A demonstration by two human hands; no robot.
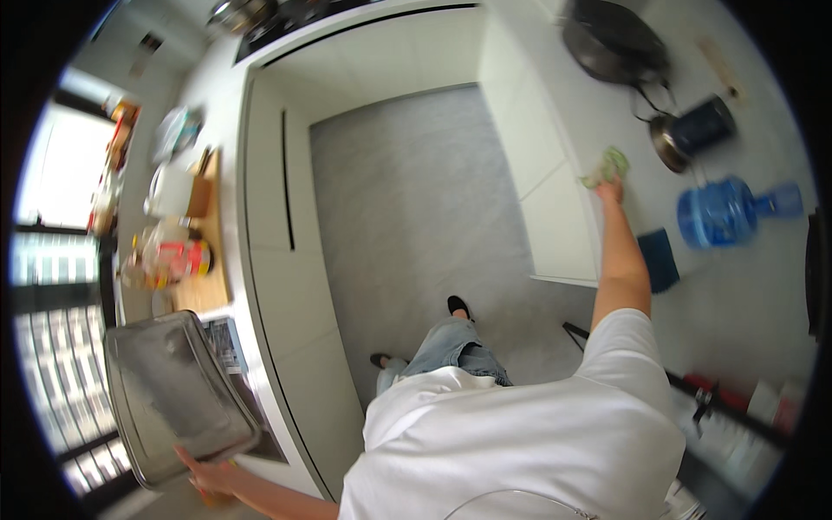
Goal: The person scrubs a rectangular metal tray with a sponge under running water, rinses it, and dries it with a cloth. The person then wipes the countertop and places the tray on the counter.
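Observation:
At the lower left, my left hand [214, 478] grips the near rim of a rectangular metal tray [188, 377], one finger lying over its edge. The tray is tilted above the counter, partly covering the sink [260, 426]. Far out to the right, my right hand [611, 190] holds a crumpled light-green cloth [610, 168] on the pale counter [585, 117] near its edge. Both hands are slightly blurred.
Right counter: a dark pan [614, 42], a dark cylindrical container [703, 125], a blue water jug [718, 213] on its side and a dark blue cloth [658, 260]. Left counter: a wooden board [211, 279] with bottles [172, 257] and a white pitcher [172, 190]. A pot [240, 14] stands by the cooktop.

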